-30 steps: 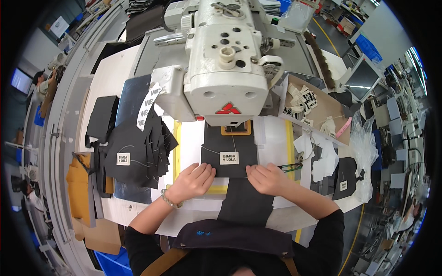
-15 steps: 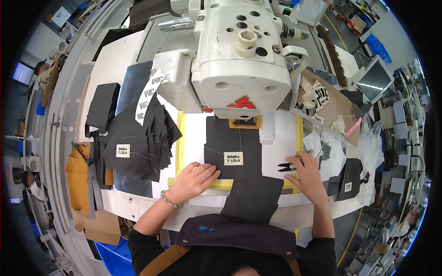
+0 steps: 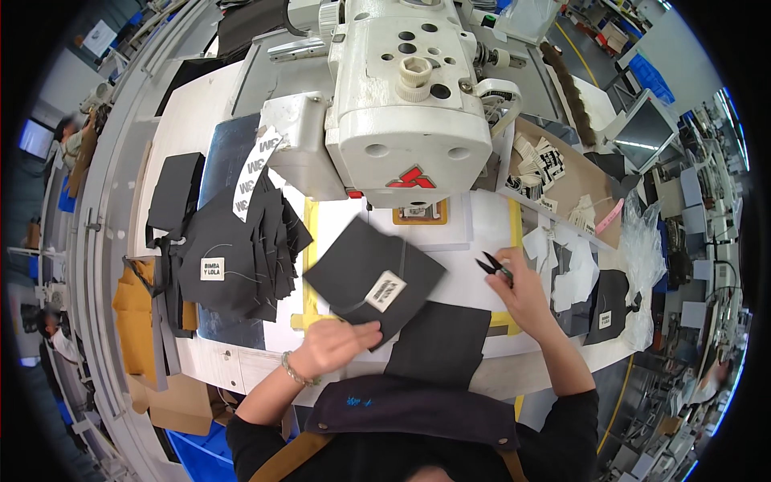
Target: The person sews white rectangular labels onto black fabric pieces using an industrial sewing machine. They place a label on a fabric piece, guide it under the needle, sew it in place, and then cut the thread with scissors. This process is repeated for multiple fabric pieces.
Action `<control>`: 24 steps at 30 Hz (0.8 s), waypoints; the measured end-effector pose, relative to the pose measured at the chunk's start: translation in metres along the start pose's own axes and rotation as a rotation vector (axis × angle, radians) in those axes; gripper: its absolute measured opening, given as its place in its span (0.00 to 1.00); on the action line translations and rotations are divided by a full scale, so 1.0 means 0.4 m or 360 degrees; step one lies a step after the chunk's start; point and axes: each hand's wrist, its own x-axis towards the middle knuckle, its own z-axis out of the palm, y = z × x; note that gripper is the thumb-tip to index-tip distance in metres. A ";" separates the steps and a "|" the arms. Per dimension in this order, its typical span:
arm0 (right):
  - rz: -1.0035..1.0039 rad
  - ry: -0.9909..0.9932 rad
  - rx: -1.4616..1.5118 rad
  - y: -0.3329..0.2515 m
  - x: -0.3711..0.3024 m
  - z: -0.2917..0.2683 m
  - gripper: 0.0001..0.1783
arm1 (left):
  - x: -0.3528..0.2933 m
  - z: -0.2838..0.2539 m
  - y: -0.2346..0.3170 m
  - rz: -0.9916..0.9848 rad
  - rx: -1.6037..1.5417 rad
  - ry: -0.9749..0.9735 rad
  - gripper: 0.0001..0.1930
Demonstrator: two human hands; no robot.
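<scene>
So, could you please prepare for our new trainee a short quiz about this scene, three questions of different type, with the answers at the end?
1. Multiple choice: what is in the person's right hand?
a) a pencil
b) thread snips
c) a roll of tape

2. True or false: the person's left hand touches nothing.

3. Fill in: the open box of loose labels lies on the person's ____ side of the white machine head.

Key:
1. b
2. False: it holds a dark fabric piece near its lower edge.
3. right
</scene>
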 end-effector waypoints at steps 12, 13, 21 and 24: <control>-0.1514 -0.0180 -0.1130 -0.099 0.174 0.122 0.17 | -0.032 -0.046 0.118 0.0269 0.0390 -0.0227 0.12; -0.1532 -0.0182 -0.1128 -0.099 0.181 0.135 0.15 | -0.032 -0.051 0.120 0.0264 0.0405 -0.0244 0.11; -0.1482 -0.0152 -0.1071 -0.064 0.198 0.183 0.07 | -0.023 -0.072 0.091 -0.0009 0.0237 -0.0045 0.12; -0.1388 -0.0108 -0.0917 -0.066 0.192 0.162 0.08 | 0.002 -0.102 0.049 -0.0904 -0.0062 0.0233 0.09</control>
